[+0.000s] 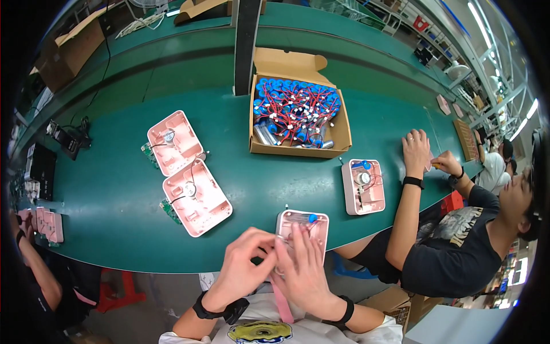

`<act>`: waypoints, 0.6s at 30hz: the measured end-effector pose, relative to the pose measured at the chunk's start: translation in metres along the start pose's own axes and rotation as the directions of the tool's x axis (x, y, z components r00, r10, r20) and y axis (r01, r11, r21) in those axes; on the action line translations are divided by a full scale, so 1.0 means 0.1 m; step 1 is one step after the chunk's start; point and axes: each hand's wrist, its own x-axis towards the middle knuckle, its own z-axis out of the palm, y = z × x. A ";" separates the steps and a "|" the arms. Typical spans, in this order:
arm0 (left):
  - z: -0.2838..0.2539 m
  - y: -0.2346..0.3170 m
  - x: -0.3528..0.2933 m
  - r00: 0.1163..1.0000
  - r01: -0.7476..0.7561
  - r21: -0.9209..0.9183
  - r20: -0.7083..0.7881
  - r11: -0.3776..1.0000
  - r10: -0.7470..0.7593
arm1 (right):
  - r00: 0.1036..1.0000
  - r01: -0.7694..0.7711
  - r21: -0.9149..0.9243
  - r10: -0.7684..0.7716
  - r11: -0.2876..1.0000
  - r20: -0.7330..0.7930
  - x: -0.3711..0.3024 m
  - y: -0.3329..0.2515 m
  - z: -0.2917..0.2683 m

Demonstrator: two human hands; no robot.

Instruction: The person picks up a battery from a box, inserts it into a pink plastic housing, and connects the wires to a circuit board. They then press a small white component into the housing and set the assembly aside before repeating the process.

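Note:
Close in front of me, a pink plastic housing [325, 229] sits near the table's front edge. A cylindrical battery with a blue end [312, 218] and thin wires lies in its upper part. My right hand [302, 269] lies over the lower part of this housing, fingers stretched out and together. My left hand [243, 264] is at the housing's left edge, thumb and forefinger pinched next to my right thumb. Whatever the pinch holds is too small or hidden to make out. My fingers cover much of the housing's inside.
An open cardboard box [298, 152] of blue batteries with red wires stands at the back. Two pink housings with green circuit boards [171, 211] lie left; another pink housing [348, 192] stands right. A co-worker's hands [416, 153] work at the right; another person's arm [37, 266] shows far left.

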 end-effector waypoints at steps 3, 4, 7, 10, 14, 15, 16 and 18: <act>-0.01 0.15 -0.08 0.973 -0.079 0.043 0.221 0.996 0.068 | 1.000 -0.006 0.020 0.006 1.000 -0.009 -0.01 0.23 0.06; -0.02 0.17 -0.10 0.978 -0.074 0.051 0.198 0.996 0.063 | 1.000 0.002 0.011 -0.002 1.000 0.016 -0.01 0.35 0.02; -0.09 0.24 -0.07 0.910 -0.399 0.463 0.093 0.792 0.404 | 0.998 0.042 -0.034 -0.041 0.999 0.046 0.05 0.70 -0.17; -0.67 0.12 -0.03 0.796 -0.291 0.757 -0.148 0.585 0.587 | 1.000 0.023 -0.116 -0.023 0.993 0.003 0.13 0.76 -0.35; -1.28 0.13 0.05 0.801 0.057 0.715 -0.449 0.696 0.396 | 0.987 -0.081 -0.137 0.060 0.987 -0.150 0.14 0.46 -0.58; -1.35 0.13 0.08 0.852 0.124 0.577 -0.478 0.807 0.211 | 0.979 -0.087 -0.071 0.072 0.994 -0.190 0.12 0.34 -0.61; -1.39 0.13 0.12 0.883 0.205 0.426 -0.468 0.881 0.021 | 0.969 -0.091 -0.006 0.088 0.996 -0.231 0.13 0.25 -0.61; -1.36 0.05 0.15 0.908 0.171 0.400 -0.419 0.900 0.014 | 0.987 -0.117 0.248 0.141 0.962 -0.079 0.22 0.17 -0.50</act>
